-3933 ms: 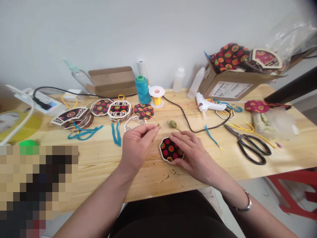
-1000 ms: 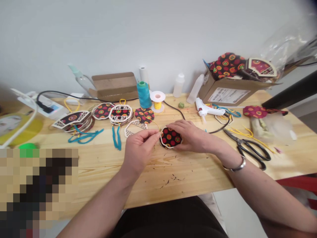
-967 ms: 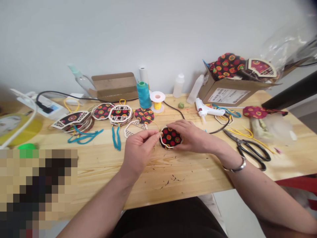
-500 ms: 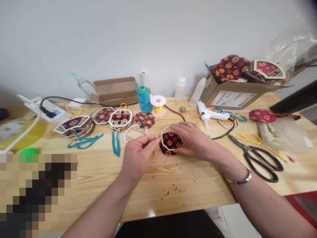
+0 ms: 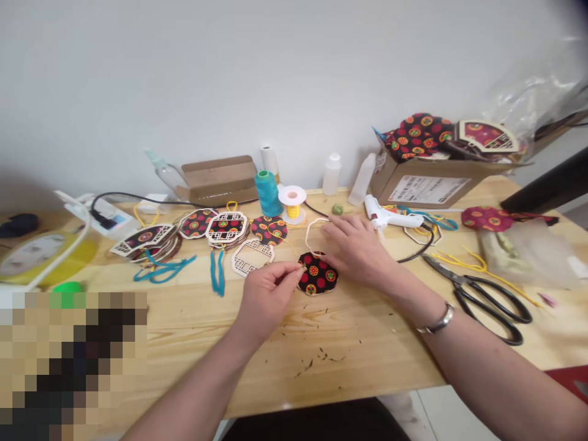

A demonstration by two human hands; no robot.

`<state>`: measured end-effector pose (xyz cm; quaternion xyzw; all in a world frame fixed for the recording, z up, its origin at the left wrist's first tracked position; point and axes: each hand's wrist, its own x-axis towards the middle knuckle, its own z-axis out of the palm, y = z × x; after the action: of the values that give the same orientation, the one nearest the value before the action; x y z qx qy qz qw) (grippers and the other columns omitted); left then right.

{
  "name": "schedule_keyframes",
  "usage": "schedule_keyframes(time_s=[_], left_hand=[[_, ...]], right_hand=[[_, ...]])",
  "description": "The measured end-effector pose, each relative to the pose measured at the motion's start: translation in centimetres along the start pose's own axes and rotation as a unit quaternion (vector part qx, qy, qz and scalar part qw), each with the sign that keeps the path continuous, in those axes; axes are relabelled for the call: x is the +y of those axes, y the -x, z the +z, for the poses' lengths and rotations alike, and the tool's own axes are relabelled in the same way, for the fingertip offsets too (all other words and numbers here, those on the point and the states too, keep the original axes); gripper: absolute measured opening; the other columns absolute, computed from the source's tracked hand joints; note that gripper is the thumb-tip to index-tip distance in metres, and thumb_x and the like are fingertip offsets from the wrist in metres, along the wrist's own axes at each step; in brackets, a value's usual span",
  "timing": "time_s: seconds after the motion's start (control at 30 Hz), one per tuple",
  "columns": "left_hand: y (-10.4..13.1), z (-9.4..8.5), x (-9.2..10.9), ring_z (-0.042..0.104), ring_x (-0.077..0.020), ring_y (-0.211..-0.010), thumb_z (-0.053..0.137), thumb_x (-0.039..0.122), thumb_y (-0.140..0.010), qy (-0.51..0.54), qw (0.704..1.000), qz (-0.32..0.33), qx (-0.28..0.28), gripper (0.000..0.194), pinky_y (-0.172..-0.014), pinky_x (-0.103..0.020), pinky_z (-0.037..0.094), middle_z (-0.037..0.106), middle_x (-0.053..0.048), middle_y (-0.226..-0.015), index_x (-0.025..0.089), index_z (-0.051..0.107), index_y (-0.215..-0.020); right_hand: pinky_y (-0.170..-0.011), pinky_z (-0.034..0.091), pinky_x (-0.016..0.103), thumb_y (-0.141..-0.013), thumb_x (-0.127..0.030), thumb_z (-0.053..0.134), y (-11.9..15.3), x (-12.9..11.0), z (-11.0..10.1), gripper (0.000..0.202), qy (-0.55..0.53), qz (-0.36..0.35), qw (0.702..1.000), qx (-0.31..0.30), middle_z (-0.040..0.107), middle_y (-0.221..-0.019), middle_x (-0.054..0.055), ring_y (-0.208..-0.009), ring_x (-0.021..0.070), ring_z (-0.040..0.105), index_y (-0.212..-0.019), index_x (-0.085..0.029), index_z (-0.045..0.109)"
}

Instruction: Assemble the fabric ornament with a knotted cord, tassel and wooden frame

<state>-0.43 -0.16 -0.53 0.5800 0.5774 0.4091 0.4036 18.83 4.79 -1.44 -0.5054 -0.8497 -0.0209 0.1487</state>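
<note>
Across the lower frame, the counter (image 5: pixel 193 367) is shared by the right hand (image 5: pixel 356 251) and left hand (image 5: pixel 271 297). At left, 2 tasselled stacks (image 5: pixel 226 228) appear completed. At centre, a patterned panel (image 5: pixel 319 277) seems unfinished; beside its upper edge, a pale ring (image 5: pixel 307 237) is partly hidden by the right, whose grip cannot be told. Yellow cord (image 5: pixel 289 245) is seemingly pinched by the left.

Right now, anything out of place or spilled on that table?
Yes: dark shreds lie scattered on the wooden table, nearer its front edge than the black patterned fabric panel. They look like loose debris, too small to identify.
</note>
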Motion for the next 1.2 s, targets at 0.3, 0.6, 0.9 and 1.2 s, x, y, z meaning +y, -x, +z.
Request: schedule_keyframes(time_s=[0.3, 0.6, 0.9, 1.2], left_hand=[[0.0, -1.0, 3.0, 0.059, -0.0125, -0.058, 0.061, 0.021, -0.073, -0.088, 0.995, 0.040, -0.039, 0.012, -0.058, -0.023, 0.046, 0.069, 0.003, -0.061, 0.019, 0.073, -0.071], [-2.1, -0.4, -0.4, 0.066, -0.0161, -0.069, 0.062, 0.027, -0.075, -0.058, 0.997, 0.044, -0.013, 0.015, -0.066, -0.026, 0.051, 0.075, 0.001, -0.075, 0.020, 0.074, -0.077], [-1.4, -0.2, -1.0, 0.067, -0.0153, -0.069, 0.063, 0.024, -0.075, -0.058, 0.992, 0.101, -0.055, 0.013, -0.065, -0.023, 0.052, 0.075, 0.001, -0.078, 0.020, 0.075, -0.079], [-0.9, 0.2, -0.9, 0.068, -0.0142, -0.070, 0.062, 0.023, -0.076, -0.063, 0.988, 0.107, -0.095, 0.013, -0.066, -0.021, 0.052, 0.075, 0.001, -0.078, 0.022, 0.075, -0.078]], right_hand=[[-0.080, 0.036, 0.036, -0.086, -0.020, 0.053, -0.9, -1.1, -2.8, 0.016, -0.017, -0.069, 0.996, -0.049, 0.066, -0.097, 0.012, -0.093, 0.0228, 0.054, -0.091, -0.014, 0.067], [-0.061, 0.034, 0.025, -0.086, -0.016, 0.050, 0.7, -1.3, -2.9, 0.019, -0.075, -0.022, 0.991, -0.107, 0.065, -0.079, 0.006, -0.070, 0.0136, 0.055, -0.077, -0.013, 0.066], [-0.065, 0.039, 0.023, -0.083, -0.013, 0.055, 1.0, -1.6, -2.9, 0.015, -0.157, -0.112, 0.967, -0.164, 0.065, -0.082, 0.005, -0.074, 0.0124, 0.057, -0.083, -0.016, 0.069], [-0.072, 0.043, 0.026, -0.082, -0.012, 0.055, 1.1, -2.1, -2.5, 0.015, -0.173, -0.144, 0.957, -0.183, 0.067, -0.084, 0.008, -0.080, 0.0154, 0.060, -0.084, -0.014, 0.070]])
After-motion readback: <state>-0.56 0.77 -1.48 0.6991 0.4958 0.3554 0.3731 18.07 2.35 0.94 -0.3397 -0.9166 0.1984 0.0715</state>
